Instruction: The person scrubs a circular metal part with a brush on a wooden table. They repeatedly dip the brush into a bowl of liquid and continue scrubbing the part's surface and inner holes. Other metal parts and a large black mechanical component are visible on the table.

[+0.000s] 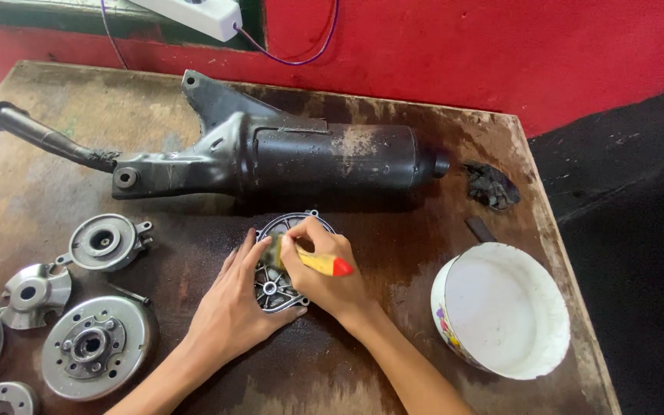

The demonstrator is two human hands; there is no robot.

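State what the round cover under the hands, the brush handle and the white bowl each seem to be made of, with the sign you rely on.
Round cover: bare cast metal, probably aluminium; dull grey sheen, ribs, bolt holes.
Brush handle in the right hand: painted wood or plastic; yellow with a red tip, unclear which.
White bowl: looks ceramic or enamel; smooth white inside, floral print outside.

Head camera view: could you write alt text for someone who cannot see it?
A right hand scrubs a round metal engine cover with a yellow-handled brush while the left hand steadies it on a stained wooden table, near a black exhaust muffler and white bowl.
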